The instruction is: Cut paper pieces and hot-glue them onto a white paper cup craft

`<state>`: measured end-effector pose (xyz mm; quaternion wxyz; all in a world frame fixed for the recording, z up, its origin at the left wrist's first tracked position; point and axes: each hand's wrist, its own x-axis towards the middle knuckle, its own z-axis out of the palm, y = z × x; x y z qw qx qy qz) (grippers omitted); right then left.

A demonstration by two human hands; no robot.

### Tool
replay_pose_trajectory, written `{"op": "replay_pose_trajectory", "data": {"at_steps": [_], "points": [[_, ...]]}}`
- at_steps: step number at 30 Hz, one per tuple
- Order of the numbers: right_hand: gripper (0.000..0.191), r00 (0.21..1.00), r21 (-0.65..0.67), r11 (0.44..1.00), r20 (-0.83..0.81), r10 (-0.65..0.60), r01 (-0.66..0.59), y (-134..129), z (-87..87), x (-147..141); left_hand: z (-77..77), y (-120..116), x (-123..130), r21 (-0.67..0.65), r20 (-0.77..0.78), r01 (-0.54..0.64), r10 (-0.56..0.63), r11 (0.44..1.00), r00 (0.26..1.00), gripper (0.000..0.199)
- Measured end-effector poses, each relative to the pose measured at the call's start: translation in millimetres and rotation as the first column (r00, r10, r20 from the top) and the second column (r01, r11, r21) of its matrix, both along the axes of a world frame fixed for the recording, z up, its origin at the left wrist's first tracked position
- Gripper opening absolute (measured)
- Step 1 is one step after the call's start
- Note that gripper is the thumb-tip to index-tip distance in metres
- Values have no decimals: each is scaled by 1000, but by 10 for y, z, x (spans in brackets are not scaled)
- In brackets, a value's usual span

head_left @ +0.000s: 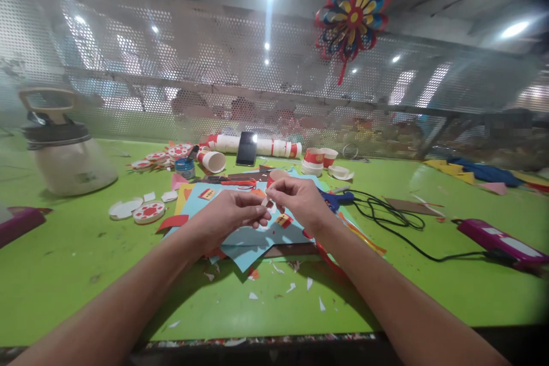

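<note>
The right hand (303, 199) pinches a small, white paper strip (265, 202). I can't tell if the left hand (238, 210) does too. It looks light and bendy: hold its edges.

Legible text: none.
Surface marks on the blue jar (185, 170), the stacked paper cup (313, 156) and the jug (72, 168) too small or blurred to make out.
</note>
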<state>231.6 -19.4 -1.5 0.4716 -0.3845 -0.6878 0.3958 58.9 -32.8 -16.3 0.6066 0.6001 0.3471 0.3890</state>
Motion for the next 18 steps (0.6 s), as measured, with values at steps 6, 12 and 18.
{"op": "replay_pose_trajectory", "data": {"at_steps": [6,12,18], "points": [[17,969,-95,973,-157,192,-208,-26,58,78,78,-42,17,313,-200,20,45,950,979,17],[16,919,-117,933,-249,305,-342,-40,82,99,73,-57,23,391,-185,16,62,920,981,16],[16,911,-128,929,-283,300,-346,-1,32,91,67,-81,27,424,-182,-4,90,906,979,16]]}}
